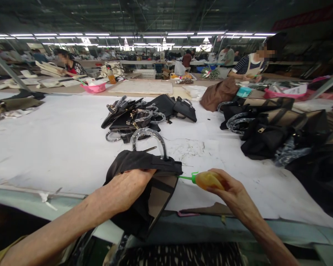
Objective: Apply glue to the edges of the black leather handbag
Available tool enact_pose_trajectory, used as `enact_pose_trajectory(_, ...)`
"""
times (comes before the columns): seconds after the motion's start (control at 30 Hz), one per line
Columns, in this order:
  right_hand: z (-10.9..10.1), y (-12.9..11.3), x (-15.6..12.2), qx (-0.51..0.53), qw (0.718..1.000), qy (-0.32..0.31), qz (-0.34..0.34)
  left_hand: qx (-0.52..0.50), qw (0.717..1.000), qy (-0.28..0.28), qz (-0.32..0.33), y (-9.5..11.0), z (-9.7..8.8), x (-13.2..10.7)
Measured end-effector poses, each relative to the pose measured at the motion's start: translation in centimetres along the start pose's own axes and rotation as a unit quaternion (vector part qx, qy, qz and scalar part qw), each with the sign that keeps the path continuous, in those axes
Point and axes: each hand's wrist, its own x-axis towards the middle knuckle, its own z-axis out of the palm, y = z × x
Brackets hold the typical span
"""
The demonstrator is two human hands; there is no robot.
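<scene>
My left hand (pixel 127 188) grips the upper edge of a black handbag (pixel 152 173) that hangs over the near edge of the table, its fingers curled into the bag's opening. The bag's handle (pixel 150 137), wrapped in clear plastic, stands up behind the hand. My right hand (pixel 230 190) is closed round a small yellow squeeze bottle (pixel 209 180) with a green nozzle (pixel 187 177). The nozzle's tip points left and touches the bag's right side.
A white-covered table (pixel 58 144) stretches ahead. A pile of black handbags (pixel 144 114) lies in its middle, more black bags (pixel 269 129) and a brown one (pixel 219 94) at the right. A pink basin (pixel 94 88) stands further back. Other people work at far tables.
</scene>
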Motion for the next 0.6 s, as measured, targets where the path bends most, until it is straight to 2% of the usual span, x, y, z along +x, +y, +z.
enact_pose_trajectory(0.17, 0.1, -0.2, -0.3, 0.012, 1.000, -0.021, 0.009, -0.001, 1.000, -0.022, -0.004, 0.3, 0.4, -0.3)
enact_pose_trajectory(0.3, 0.2, -0.7, -1.0, 0.023, 0.999, -0.038, 0.029, 0.005, 1.000, 0.004, 0.002, 0.4, 1.1, -0.3)
enact_pose_trajectory(0.6, 0.2, -1.3, -2.1, 0.055, 0.996, -0.047, 0.058, 0.020, 0.999, -0.007, -0.035, 0.6, 1.9, -0.4)
